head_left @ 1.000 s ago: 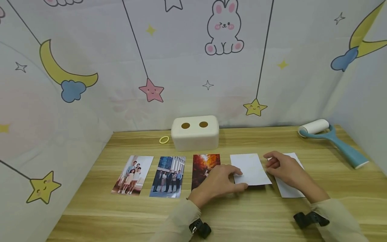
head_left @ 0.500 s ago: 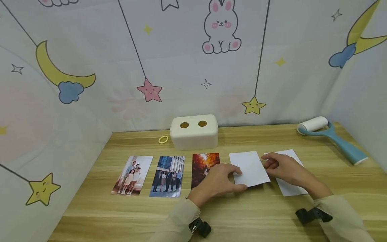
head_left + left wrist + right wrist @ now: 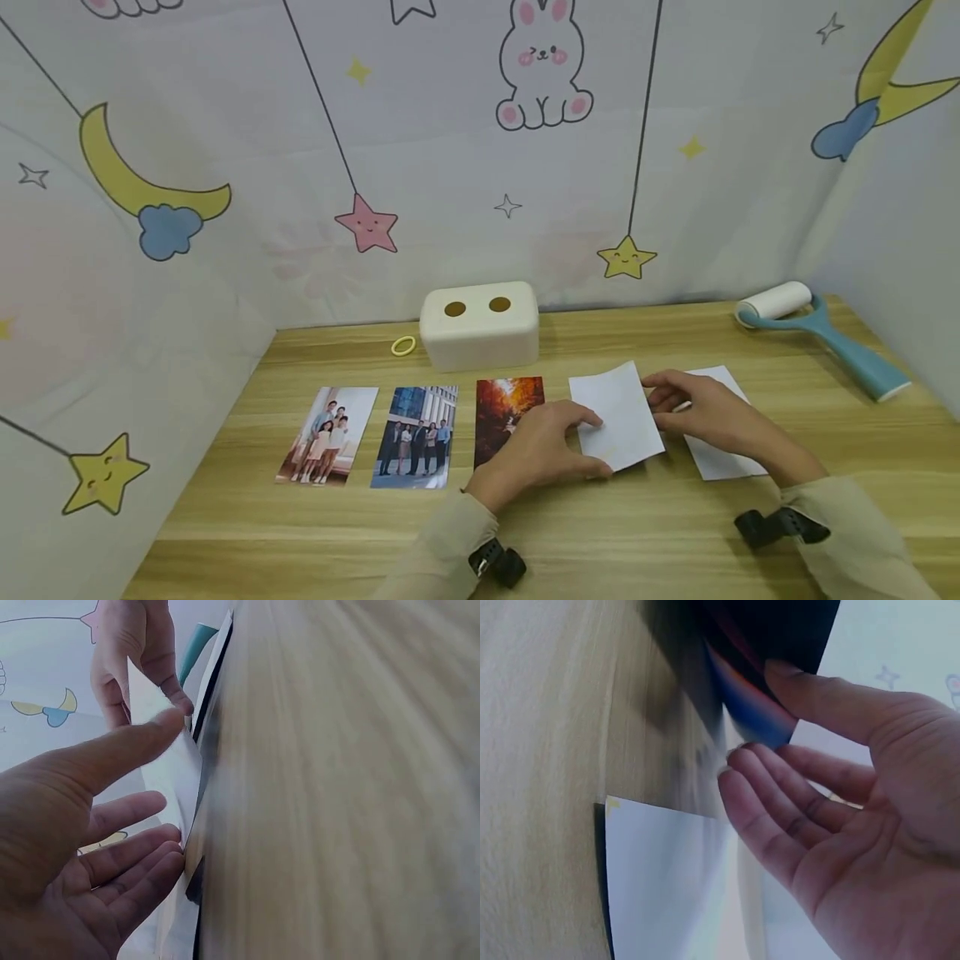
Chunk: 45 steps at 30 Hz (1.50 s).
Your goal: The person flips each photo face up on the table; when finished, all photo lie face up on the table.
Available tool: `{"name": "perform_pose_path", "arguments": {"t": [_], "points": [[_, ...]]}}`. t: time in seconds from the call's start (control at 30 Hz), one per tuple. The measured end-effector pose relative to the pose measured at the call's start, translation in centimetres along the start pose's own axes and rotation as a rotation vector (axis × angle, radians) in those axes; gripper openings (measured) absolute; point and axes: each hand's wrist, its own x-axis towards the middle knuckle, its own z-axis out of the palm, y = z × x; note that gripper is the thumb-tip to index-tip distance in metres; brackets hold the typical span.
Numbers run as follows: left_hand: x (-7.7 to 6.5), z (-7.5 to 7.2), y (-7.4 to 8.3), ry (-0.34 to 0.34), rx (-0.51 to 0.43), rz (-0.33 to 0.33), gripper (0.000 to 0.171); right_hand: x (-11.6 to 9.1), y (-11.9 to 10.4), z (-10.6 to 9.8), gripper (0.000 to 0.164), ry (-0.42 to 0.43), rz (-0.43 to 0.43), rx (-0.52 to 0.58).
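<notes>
A white fabric backdrop (image 3: 450, 150) printed with a cartoon rabbit, stars and moons hangs behind a pale wood-grain table (image 3: 600, 533). Right of the middle, a rectangular white-faced paper card (image 3: 618, 417) slants up from the tabletop, its right side raised. The left hand (image 3: 536, 450) stands wide at its left side, thumb and fingers well parted and close against the paper. The right hand (image 3: 708, 421) is at the raised side, fingers loosely bent and apart from the thumb, which lies against the card's dark underside (streaks of blue and orange show there in the right wrist view). A second white paper card (image 3: 727, 458) lies farther right, partly beneath that hand. To the left are a red-orange autumn forest photo (image 3: 498, 408), a glossy photo of people in business clothes (image 3: 415, 437) and a family photo (image 3: 327, 437). On the far side stand a cream box with two round holes (image 3: 480, 343), a small yellow ring (image 3: 393, 348) to its left, and, far right, a white lint roller with a blue handle (image 3: 855, 354).
</notes>
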Motion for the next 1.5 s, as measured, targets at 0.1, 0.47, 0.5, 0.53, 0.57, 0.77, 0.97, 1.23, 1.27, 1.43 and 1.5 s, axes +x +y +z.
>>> {"name": "perform_pose_path", "arguments": {"t": [0.1,0.47,0.5,0.53,0.57,0.77,0.97,1.23,1.27,1.43,1.5], "points": [[0.2,0.1,-0.1,0.012,-0.014,0.003,0.049,0.0,-0.1,-0.2,0.048,0.01,-0.015,0.004],[0.4,0.6,0.0,0.066,-0.111,-0.019,0.028,-0.1,-0.4,-0.4,0.058,-0.031,-0.057,0.068],[0.4,0.7,0.0,0.072,-0.119,-0.022,0.027,-0.1,-0.4,-0.4,0.059,-0.034,-0.057,0.068],[0.4,0.7,0.0,0.078,-0.126,-0.025,0.026,-0.1,-0.5,-0.4,0.06,-0.038,-0.056,0.07],[0.4,0.7,0.1,0.084,-0.128,-0.026,0.026,-0.1,-0.6,-0.3,0.061,-0.042,-0.061,0.071],[0.7,0.8,0.4,0.101,-0.133,-0.042,0.024,-0.1,-0.9,-0.1,0.063,-0.08,-0.085,0.107],[0.8,0.8,0.6,0.074,-0.215,-0.123,0.041,0.0,-1.1,0.1,0.065,-0.123,-0.095,0.183],[0.7,0.7,0.8,0.057,-0.305,-0.218,0.06,-0.1,-1.5,0.7,0.068,-0.141,-0.108,0.214],[0.7,0.7,0.9,0.058,-0.304,-0.219,0.061,-0.1,-1.6,0.8,0.069,-0.145,-0.109,0.217],[0.6,0.6,1.0,0.061,-0.298,-0.242,0.063,0.1,-1.9,1.0,0.072,-0.156,-0.111,0.185],[0.6,0.6,1.0,0.063,-0.301,-0.253,0.064,0.2,-1.9,1.1,0.073,-0.16,-0.111,0.177]]}}
